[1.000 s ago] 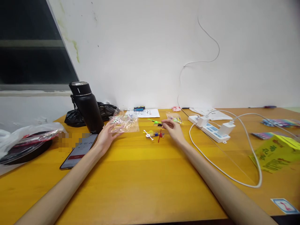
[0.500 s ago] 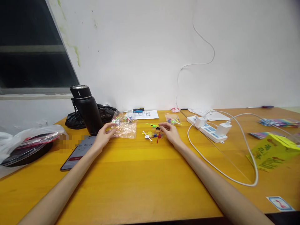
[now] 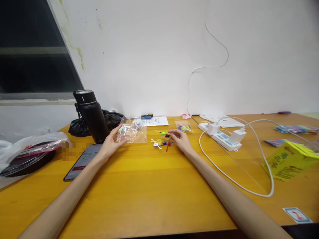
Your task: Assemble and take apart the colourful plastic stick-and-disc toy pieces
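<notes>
My left hand point(image 3: 111, 144) has its thumb and fingers spread apart at the edge of a flat clear plastic bag point(image 3: 137, 135), with nothing gripped between them. My right hand point(image 3: 182, 142) is closed in a pinch at the end of a thin green plastic piece point(image 3: 163, 133) with a dark part beside the fingertips. Just below and left of that hand, small plastic parts lie together on the table: a white stick-like piece point(image 3: 157, 144), a red piece point(image 3: 168, 146), plus blue and yellow ones. Another clear bag of colourful small parts point(image 3: 183, 126) lies behind my right hand.
A black bottle point(image 3: 92, 116) and a phone point(image 3: 81, 166) stand and lie at left, near a white plastic bag point(image 3: 53, 139). At right are a power strip point(image 3: 225, 139) with looping white cables and a yellow box point(image 3: 289, 161). Screwdrivers and papers point(image 3: 157, 121) lie along the wall.
My left hand has opened wider and let go of the clear plastic bag, which now lies slightly farther back and right. The right hand has hardly moved.
</notes>
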A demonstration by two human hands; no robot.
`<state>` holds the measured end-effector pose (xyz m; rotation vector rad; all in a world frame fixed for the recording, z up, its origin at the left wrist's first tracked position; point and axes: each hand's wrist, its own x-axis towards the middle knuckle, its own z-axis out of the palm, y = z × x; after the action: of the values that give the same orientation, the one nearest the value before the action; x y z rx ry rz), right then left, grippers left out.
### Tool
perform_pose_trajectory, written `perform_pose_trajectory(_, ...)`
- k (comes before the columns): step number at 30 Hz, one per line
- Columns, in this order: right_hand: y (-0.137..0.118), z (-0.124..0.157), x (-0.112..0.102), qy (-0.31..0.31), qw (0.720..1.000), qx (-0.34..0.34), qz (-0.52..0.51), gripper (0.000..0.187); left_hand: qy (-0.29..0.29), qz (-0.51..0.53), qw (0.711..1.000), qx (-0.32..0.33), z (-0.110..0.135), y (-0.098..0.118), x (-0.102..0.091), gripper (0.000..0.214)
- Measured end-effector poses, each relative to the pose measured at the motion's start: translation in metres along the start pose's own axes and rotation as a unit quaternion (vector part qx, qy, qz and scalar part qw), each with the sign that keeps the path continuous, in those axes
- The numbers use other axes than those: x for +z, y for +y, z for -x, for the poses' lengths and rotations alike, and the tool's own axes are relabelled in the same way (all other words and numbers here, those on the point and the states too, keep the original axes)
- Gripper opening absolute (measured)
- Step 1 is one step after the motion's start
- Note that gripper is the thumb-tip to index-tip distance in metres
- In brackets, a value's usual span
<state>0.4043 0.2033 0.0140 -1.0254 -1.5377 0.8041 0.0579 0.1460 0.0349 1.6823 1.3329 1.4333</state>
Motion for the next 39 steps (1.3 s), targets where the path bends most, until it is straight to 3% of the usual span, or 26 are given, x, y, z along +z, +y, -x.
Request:
perform_pose_trajectory(3,0.0,0.0,-0.001,-0.002,1.0,-0.002,0.002,0.022,-0.006,0.028,1.0,-0.012,0.0,-0.001,0.0,0.093)
perform_pose_trajectory(9,0.0,0.0,-0.002,0.001,1.0,-0.001,0.008,0.022,0.032,-0.043,0.999,-0.006,-0.004,-0.002,-0.006,0.095)
perform_pose_trajectory(18,-0.001,0.0,-0.001,-0.002,1.0,0.01,0.006,0.023,0.03,-0.194,0.98,-0.007,-0.011,-0.036,-0.016,0.075)
perform_pose_trajectory(22,-0.001,-0.001,-0.002,0.001,1.0,0.017,0.008,0.023,0.041,-0.253,0.966,0.012,-0.008,-0.041,-0.016,0.075)
perform_pose_trajectory(33,0.007,0.001,0.005,-0.003,0.998,0.041,0.038,0.018,0.032,-0.36,0.931,0.061,0.003,-0.029,0.0,0.062)
perform_pose_trajectory(36,0.005,0.003,0.006,-0.003,0.998,0.039,0.056,0.017,0.016,-0.346,0.932,0.105,0.005,-0.017,0.006,0.054)
perform_pose_trajectory(39,0.004,0.004,0.006,-0.002,0.997,0.037,0.071,0.016,-0.037,-0.307,0.937,0.16,0.01,0.003,0.013,0.046)
